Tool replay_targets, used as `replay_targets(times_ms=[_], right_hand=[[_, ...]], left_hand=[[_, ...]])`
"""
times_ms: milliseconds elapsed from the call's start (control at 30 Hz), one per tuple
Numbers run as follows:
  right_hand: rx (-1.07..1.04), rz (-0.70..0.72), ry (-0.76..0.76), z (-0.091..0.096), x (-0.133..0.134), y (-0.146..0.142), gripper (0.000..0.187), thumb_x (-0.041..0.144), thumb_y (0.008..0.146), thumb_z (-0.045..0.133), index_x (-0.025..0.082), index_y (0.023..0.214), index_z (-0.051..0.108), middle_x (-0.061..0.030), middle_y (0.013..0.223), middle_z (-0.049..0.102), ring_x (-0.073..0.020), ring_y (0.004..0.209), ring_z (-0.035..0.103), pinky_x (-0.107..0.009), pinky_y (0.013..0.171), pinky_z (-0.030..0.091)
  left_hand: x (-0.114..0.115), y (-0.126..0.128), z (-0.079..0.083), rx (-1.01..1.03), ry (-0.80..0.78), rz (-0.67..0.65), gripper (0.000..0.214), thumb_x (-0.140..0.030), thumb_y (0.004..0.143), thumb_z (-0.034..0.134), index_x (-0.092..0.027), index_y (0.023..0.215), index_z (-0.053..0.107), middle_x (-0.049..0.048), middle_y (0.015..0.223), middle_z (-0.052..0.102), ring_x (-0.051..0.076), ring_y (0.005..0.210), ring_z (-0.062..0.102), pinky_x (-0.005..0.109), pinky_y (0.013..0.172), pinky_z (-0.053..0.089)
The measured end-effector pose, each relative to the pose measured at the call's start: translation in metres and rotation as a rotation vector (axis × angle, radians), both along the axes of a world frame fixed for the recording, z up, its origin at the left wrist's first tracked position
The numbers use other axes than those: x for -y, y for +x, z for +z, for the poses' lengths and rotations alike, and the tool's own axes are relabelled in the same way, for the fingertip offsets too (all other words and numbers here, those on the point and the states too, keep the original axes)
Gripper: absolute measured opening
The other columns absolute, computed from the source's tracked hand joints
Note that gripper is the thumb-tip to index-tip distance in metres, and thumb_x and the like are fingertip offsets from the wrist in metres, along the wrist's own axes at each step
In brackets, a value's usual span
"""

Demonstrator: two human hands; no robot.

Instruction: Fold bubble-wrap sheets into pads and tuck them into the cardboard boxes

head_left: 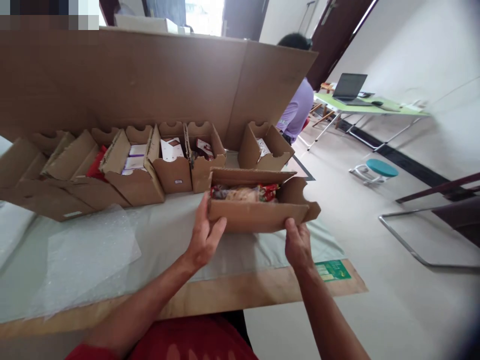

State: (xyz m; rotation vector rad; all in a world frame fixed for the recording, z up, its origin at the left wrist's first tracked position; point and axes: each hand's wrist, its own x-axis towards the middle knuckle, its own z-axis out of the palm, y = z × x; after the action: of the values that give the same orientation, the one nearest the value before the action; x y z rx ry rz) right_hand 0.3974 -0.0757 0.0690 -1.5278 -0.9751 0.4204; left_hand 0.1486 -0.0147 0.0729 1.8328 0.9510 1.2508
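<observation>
Between my two hands is a long open-topped cardboard box (pixel 255 217), turned sideways above the cloth. My left hand (pixel 204 232) grips its left end, thumb on the front wall. My right hand (pixel 298 242) holds the lower right part, with the thumb on the front wall and the other fingers partly hidden. Inside the box lie plastic-wrapped food packets (pixel 245 194) with red and clear film. Behind it, a cardboard box with dark red packets (pixel 204 150) and another box (pixel 268 152) stand with a gap between them.
Several cardboard boxes (pixel 131 187) stand in a row to the left, before a tall cardboard panel (pixel 150 80). Bubble wrap (pixel 90 255) lies on the pale cloth. A person in purple (pixel 298 105) is behind the panel. A green table (pixel 375 107) and a stool (pixel 381 168) stand right.
</observation>
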Motion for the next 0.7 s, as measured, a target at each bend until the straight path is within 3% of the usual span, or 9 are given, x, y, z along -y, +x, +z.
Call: replay_targets(times_ms=[100,200,267,333,400,533,600,700], right_hand=[[-0.016,0.126,-0.071,0.017,0.012,-0.049,0.061,0.072,0.086,0.059,0.020,0.117,0.070,-0.0125,0.110,0.077,-0.0347,0.104,0.069,-0.046,0.090,0.057],[-0.031,0.290,-0.061,0.048,-0.012,-0.099,0.062,0.068,0.088,0.058,0.021,0.127,0.066,-0.0115,0.121,0.074,-0.0339,0.112,0.067,-0.045,0.095,0.056],[-0.020,0.359,-0.004,0.071,-0.032,-0.118,0.064,0.067,0.089,0.057,0.020,0.131,0.063,-0.0113,0.126,0.072,-0.0333,0.116,0.066,-0.045,0.099,0.054],[0.006,0.358,0.045,0.086,-0.040,-0.121,0.063,0.067,0.089,0.057,0.019,0.129,0.064,-0.0118,0.124,0.072,-0.0330,0.116,0.066,-0.045,0.100,0.053],[0.031,0.293,0.076,0.089,-0.032,-0.113,0.060,0.066,0.090,0.058,0.018,0.126,0.065,-0.0125,0.121,0.073,-0.0333,0.116,0.065,-0.046,0.102,0.052],[0.060,0.150,0.068,0.072,-0.003,-0.102,0.058,0.063,0.094,0.055,0.018,0.129,0.064,-0.0132,0.122,0.072,-0.0341,0.121,0.063,-0.047,0.105,0.050],[0.077,0.206,0.013,0.067,-0.002,-0.116,0.059,0.064,0.094,0.054,0.019,0.129,0.064,-0.0131,0.121,0.073,-0.0342,0.119,0.064,-0.046,0.102,0.052],[0.077,0.369,-0.001,0.070,-0.020,-0.144,0.062,0.067,0.092,0.053,0.020,0.133,0.062,-0.0123,0.125,0.072,-0.0333,0.119,0.064,-0.046,0.102,0.052]], left_hand=[[0.032,-0.053,0.001,0.039,-0.110,0.127,0.062,-0.044,0.103,0.052,-0.022,0.158,0.033,0.0151,0.145,0.057,0.029,0.139,0.051,0.050,0.120,0.039],[0.032,-0.098,0.016,0.058,-0.112,0.340,0.058,-0.048,0.100,0.057,-0.022,0.151,0.046,0.0132,0.141,0.060,0.030,0.137,0.053,0.048,0.122,0.038],[0.023,-0.111,0.031,0.102,-0.042,0.456,0.058,-0.051,0.099,0.057,-0.021,0.148,0.050,0.0126,0.142,0.060,0.030,0.141,0.049,0.045,0.124,0.034],[0.018,-0.110,0.045,0.140,0.009,0.470,0.059,-0.053,0.100,0.054,-0.021,0.149,0.048,0.0122,0.142,0.060,0.028,0.140,0.050,0.043,0.124,0.035],[0.020,-0.100,0.052,0.144,0.010,0.403,0.060,-0.053,0.102,0.051,-0.023,0.153,0.043,0.0117,0.143,0.060,0.026,0.137,0.054,0.041,0.122,0.038],[0.034,-0.097,0.048,0.077,-0.012,0.226,0.061,-0.049,0.103,0.050,-0.024,0.157,0.037,0.0123,0.146,0.058,0.026,0.139,0.053,0.042,0.121,0.040],[0.035,-0.115,0.045,0.060,-0.014,0.266,0.058,-0.047,0.103,0.052,-0.024,0.155,0.041,0.0119,0.145,0.060,0.027,0.141,0.052,0.044,0.123,0.038],[0.025,-0.146,0.052,0.045,0.023,0.398,0.055,-0.046,0.102,0.055,-0.024,0.151,0.047,0.0106,0.143,0.061,0.028,0.145,0.047,0.047,0.128,0.028]])
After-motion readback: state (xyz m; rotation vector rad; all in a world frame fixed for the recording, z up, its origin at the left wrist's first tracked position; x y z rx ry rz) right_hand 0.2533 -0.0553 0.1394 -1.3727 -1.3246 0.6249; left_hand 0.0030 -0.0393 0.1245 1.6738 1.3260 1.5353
